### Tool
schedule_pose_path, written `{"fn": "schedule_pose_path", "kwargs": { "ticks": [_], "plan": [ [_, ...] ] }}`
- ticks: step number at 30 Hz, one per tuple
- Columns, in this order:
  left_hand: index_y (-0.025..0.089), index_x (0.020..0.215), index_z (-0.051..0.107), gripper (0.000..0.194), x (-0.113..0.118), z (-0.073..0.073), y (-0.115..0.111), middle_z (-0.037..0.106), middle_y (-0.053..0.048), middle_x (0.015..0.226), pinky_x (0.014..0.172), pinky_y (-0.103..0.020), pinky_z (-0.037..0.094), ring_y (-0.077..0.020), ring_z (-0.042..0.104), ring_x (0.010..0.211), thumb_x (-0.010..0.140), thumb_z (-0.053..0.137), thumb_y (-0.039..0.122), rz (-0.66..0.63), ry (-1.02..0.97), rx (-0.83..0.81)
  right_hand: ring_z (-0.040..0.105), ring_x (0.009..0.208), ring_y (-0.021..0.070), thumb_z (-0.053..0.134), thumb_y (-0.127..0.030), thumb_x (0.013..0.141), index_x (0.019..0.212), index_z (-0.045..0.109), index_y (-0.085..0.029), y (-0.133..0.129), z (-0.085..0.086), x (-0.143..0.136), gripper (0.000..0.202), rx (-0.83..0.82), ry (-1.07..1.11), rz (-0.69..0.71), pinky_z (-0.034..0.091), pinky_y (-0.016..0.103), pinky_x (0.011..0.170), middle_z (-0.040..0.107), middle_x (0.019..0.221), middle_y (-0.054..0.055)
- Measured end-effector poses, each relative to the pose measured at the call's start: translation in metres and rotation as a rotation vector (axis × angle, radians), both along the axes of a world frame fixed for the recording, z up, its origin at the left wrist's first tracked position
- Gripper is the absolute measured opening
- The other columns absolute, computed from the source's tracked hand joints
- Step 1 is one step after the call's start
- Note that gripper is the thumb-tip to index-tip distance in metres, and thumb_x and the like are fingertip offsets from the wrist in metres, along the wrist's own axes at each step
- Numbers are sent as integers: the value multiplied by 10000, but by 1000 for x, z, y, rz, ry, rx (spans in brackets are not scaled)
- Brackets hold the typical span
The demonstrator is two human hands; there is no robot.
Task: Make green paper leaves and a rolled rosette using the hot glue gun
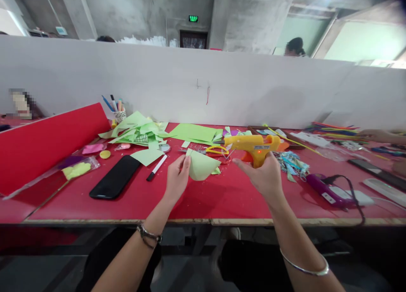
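Observation:
Between the thumb and fingers of my left hand (pixel 177 177) is a piece of light green paper (pixel 202 166) with a curved lower edge, held above the red tabletop. My right hand (pixel 264 177) grips a yellow hot glue gun (pixel 253 145) by its handle, the thumb stretched out below the body. A small orange light glows on the gun's side, and its nozzle points left, above and right of the paper. Behind the two hands lie yellow-handled scissors (pixel 218 150), partly hidden by the paper.
Green paper scraps (pixel 139 131) and a green sheet (pixel 194 132) lie at the back. Left are a black phone (pixel 116 177), a marker (pixel 156 168), a pen cup (pixel 119 115) and a red board (pixel 57 144). Right sit a purple power strip (pixel 330 192) with a cable and another person's hand (pixel 377 135).

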State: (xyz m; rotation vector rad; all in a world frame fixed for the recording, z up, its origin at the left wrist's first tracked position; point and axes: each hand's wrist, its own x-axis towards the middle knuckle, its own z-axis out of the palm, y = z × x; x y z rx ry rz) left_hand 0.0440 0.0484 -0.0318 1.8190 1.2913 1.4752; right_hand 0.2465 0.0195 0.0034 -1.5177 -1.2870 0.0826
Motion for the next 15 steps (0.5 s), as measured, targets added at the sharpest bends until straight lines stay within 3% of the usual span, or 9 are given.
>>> {"fn": "schedule_pose_path", "kwargs": {
  "ticks": [4,7,15],
  "plan": [
    [180,592,341,333,4,6,-5,321,38,546,471,-217,232,-92,317,514,853,345,387,-44,-5,6,406,391,88,658,-493,537,630,475,-187,5,2,-11,368,29,-136,5,326,222,386,436,444,-62],
    [180,622,379,295,3,11,-10,354,38,557,484,-216,248,-93,333,522,851,364,364,-7,11,53,418,374,89,622,-451,589,630,477,-191,4,5,-15,300,28,-167,37,323,222,376,441,437,-62],
    [191,577,250,326,-1,15,-16,263,45,515,453,-237,206,-90,284,462,874,320,304,27,39,75,428,374,102,595,-346,609,660,476,-197,4,15,-13,197,52,-300,15,311,244,402,455,424,-56]
  ]
}}
